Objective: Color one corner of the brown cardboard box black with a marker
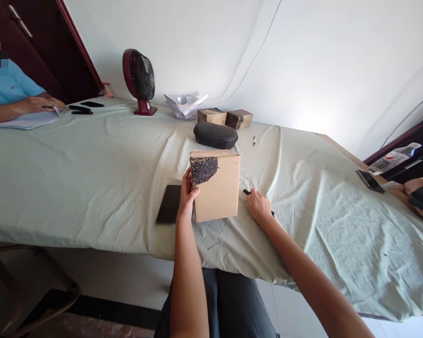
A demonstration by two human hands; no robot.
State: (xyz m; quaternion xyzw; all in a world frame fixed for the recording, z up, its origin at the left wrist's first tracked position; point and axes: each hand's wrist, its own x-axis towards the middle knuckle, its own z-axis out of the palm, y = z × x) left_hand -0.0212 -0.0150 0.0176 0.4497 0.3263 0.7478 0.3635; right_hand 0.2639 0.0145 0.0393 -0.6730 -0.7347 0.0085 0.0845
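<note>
At the desk [109, 173], the cardboard box [218, 199] is right of the left hand [188, 196], which pinches its edge, thumb in front; a firm grip should steady it. Near the box, the right hand [259, 204] curls around a black marker [246, 192].

No legible texts, labels, brands or numbers anywhere; small mark [14, 87] on the blue shirt [25, 80] illegible.

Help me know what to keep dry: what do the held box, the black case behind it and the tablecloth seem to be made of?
Held box: matt cardboard, likely, from its plain tan face and sharp edges.
Black case: dull, perhaps fabric or plastic; its rounded form looks stiff.
Tablecloth: probably matt fabric, given its soft folds.
</note>
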